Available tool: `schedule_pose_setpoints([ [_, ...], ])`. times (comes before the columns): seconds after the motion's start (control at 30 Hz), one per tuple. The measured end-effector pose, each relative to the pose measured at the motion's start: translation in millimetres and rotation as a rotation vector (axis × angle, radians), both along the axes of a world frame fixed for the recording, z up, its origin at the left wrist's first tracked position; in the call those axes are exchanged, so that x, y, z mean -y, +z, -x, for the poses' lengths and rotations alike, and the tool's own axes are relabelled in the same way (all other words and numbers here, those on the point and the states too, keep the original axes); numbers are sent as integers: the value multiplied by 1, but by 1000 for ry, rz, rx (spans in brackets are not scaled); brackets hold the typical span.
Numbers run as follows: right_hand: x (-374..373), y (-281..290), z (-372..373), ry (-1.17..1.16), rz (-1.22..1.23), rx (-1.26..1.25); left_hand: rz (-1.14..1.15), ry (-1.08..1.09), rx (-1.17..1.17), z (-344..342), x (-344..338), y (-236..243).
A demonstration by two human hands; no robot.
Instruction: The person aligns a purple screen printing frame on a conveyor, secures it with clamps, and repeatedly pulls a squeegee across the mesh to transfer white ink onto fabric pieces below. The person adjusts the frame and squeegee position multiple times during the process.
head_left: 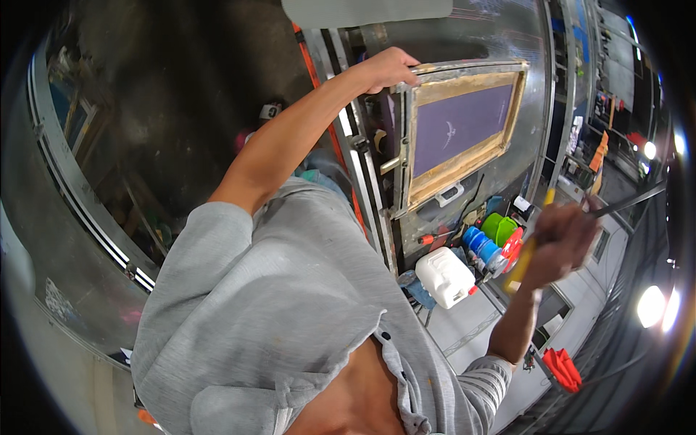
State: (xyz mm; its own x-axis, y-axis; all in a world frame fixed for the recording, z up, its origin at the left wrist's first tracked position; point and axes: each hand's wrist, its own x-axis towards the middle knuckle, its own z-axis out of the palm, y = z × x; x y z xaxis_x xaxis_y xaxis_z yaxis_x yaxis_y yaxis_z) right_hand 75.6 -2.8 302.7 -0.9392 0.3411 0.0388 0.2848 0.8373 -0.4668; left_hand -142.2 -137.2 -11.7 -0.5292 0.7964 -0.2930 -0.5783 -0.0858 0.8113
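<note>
My left hand (389, 70) is closed round the upper left corner of a screen printing frame (519, 109). The frame has a metal edge, a brownish inner border and purple mesh (460, 134) with a small white mark. It stands tilted over a dark, shiny table. My right hand (562, 243) is raised to the right, blurred by motion, its fingers wrapped round a yellow stick-like tool (520, 270). A dark strip (631, 199) runs from beside this hand to the right; whether the hand holds it too is unclear.
Below the frame are a white jug (446, 278) with a red cap, a blue container (482, 243) and a green tub (499, 228). A metal rail with an orange strip (310, 58) edges the table. A red cloth (562, 370) hangs lower right. Bright lamps glow at far right.
</note>
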Motion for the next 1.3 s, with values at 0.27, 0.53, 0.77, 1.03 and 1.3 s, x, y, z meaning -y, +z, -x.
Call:
schedule_pose_setpoints([
  [0.27,0,56,53,-138,243,493,-10,-14,82,5,-13,-21],
  [0.53,7,66,44,-72,477,-272,-15,-51,111,15,-19,-6],
  [0.77,-23,2,7,189,-144,1059,11,-7,81,6,-28,-42],
  [1.03,-127,-114,-69,-685,306,530,351,-72,-402,-3,-2,-25],
  [1.3,-231,-357,-171,-1127,87,-27,711,155,-1157,-32,-3,-48],
])
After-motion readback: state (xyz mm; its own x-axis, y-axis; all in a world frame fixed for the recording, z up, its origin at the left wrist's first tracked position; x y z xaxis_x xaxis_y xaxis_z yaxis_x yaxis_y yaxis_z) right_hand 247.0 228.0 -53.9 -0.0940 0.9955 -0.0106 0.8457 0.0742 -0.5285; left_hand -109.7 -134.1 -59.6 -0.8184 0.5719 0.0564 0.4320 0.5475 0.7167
